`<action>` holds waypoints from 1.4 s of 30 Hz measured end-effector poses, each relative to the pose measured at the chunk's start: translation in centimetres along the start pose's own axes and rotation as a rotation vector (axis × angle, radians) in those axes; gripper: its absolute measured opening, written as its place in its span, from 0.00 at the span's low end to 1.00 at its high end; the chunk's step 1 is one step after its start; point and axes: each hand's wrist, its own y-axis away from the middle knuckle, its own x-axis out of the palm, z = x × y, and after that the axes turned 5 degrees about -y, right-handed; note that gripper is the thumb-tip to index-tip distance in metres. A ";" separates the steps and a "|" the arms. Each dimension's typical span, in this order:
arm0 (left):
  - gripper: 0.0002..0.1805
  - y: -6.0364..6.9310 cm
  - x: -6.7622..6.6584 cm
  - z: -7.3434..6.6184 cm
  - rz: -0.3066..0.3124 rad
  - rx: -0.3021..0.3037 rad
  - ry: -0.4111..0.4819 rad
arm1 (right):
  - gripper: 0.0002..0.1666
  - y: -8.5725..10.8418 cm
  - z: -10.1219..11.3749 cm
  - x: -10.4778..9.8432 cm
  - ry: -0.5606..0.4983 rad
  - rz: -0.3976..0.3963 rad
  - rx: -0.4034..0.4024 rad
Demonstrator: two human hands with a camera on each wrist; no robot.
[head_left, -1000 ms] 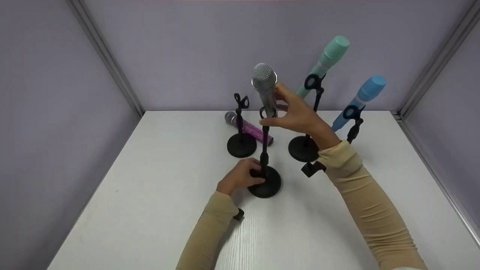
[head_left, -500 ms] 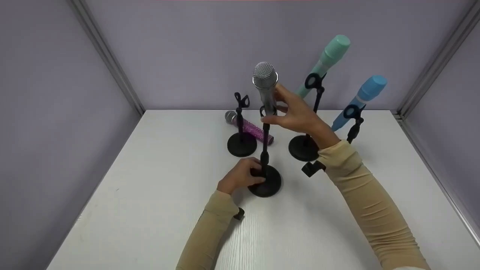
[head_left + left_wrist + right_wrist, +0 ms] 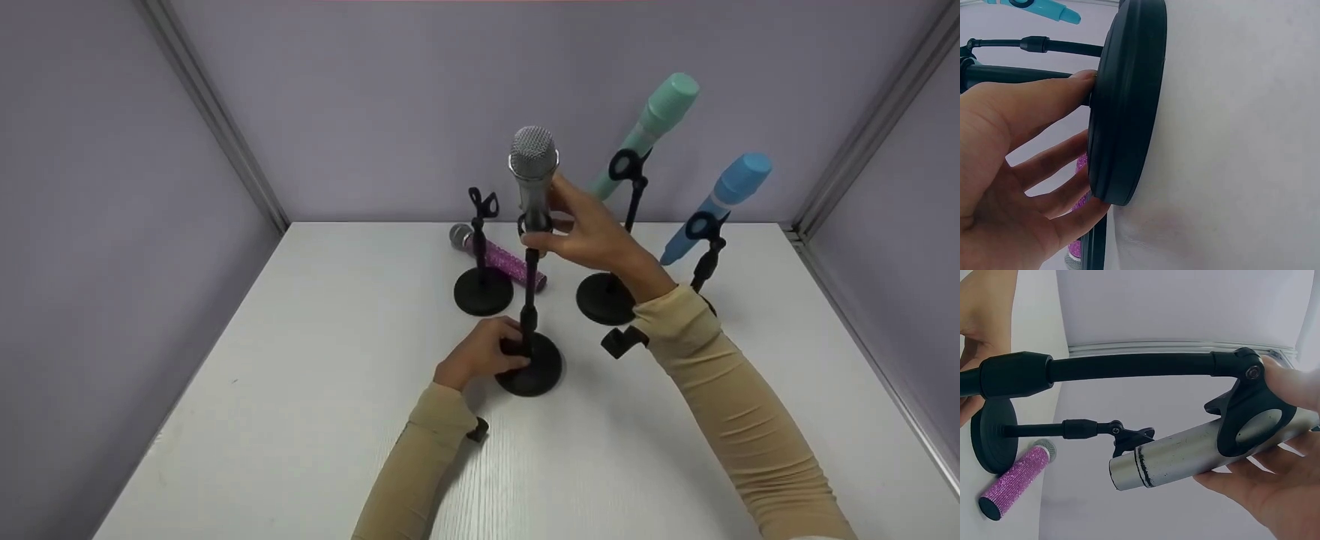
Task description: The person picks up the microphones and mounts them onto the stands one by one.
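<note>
Head and right wrist views: with right hand [image 3: 589,229], grips silver microphone [image 3: 534,161], mesh-headed, dark-scuffed near tail, tilted through clip [image 3: 1231,419] of black stand [image 3: 532,277]; with left hand [image 3: 480,351], holds round base [image 3: 544,369] by fingertips.

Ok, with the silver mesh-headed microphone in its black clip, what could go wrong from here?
1. The silver microphone sits high above its round black base; if the left hand lets go, a push from the right hand could tip it over.
2. In the head view, the tan right sleeve hides part of the thin black stand holding the blue cylindrical microphone; pulling back might knock it, though the gap is unclear.
</note>
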 end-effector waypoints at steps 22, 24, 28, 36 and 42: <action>0.12 -0.2 0.3 0.0 0.000 0.000 0.001 | 0.21 0.0 0.2 0.7 0.060 0.029 -0.086; 0.12 -0.2 0.2 0.0 -0.004 0.005 -0.002 | 0.20 0.0 0.0 0.7 0.090 0.021 -0.110; 0.11 -0.2 0.1 0.2 -0.011 0.023 -0.007 | 0.23 -0.1 -0.1 0.5 0.088 0.016 -0.109; 0.10 0.0 0.1 0.1 -0.002 0.000 0.003 | 0.26 -0.1 0.1 0.3 0.050 0.017 -0.044; 0.09 0.2 0.0 0.0 0.000 -0.033 0.020 | 0.26 -0.1 0.1 0.5 0.042 0.010 -0.070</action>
